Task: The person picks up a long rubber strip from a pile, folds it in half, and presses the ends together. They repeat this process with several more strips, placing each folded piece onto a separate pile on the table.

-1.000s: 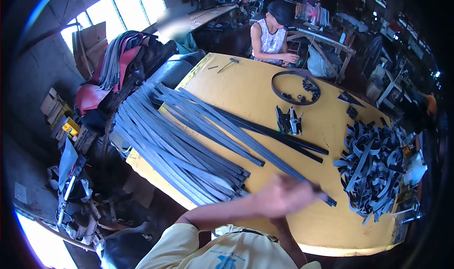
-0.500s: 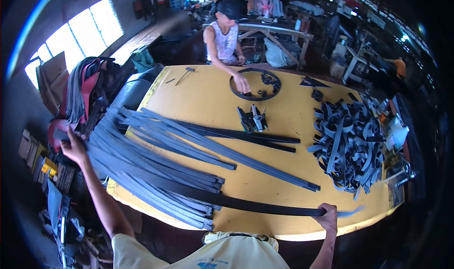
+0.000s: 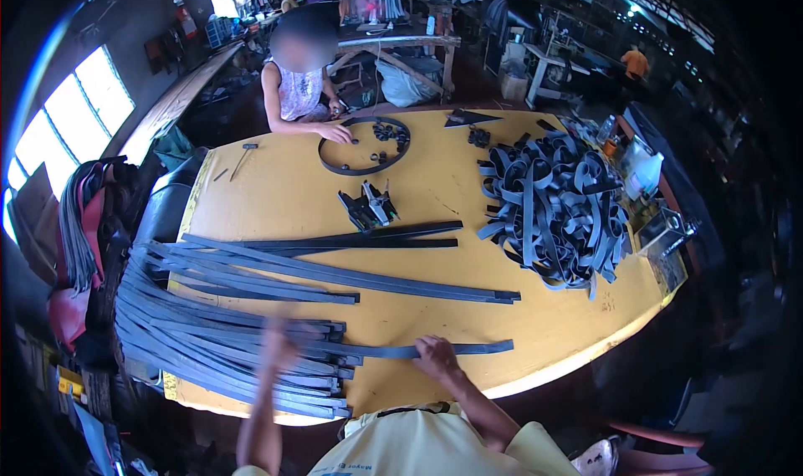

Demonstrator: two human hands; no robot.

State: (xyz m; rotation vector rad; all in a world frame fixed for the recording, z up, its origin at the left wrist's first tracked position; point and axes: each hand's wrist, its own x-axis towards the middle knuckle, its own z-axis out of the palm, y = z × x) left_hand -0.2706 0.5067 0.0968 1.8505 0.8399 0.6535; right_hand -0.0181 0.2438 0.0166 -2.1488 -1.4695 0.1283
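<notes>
My right hand [image 3: 437, 357] is closed around a dark strap [image 3: 481, 347] near the table's front edge. Part of that strap reaches right past the fist, and the other part runs left to the bundle. Over the long grey straps [image 3: 226, 342] is my left hand [image 3: 278, 346], too smeared by motion to show its fingers. The bundled straps fan across the left of the yellow table [image 3: 418, 288], some hanging off its left side. Longer straps [image 3: 401, 284] lie apart, just beyond them.
Across the table, a co-worker's hand [image 3: 336, 133] reaches into a black ring-shaped strap [image 3: 365, 171] holding small dark pieces. Tools [image 3: 368, 207] stand mid-table. A tangled heap of dark straps [image 3: 556, 212] covers the right side. A hammer [image 3: 243, 160] lies far left.
My left hand has swung right from beyond the table's left side to above the bundle. My right hand has moved left with the strap. The view has turned right.
</notes>
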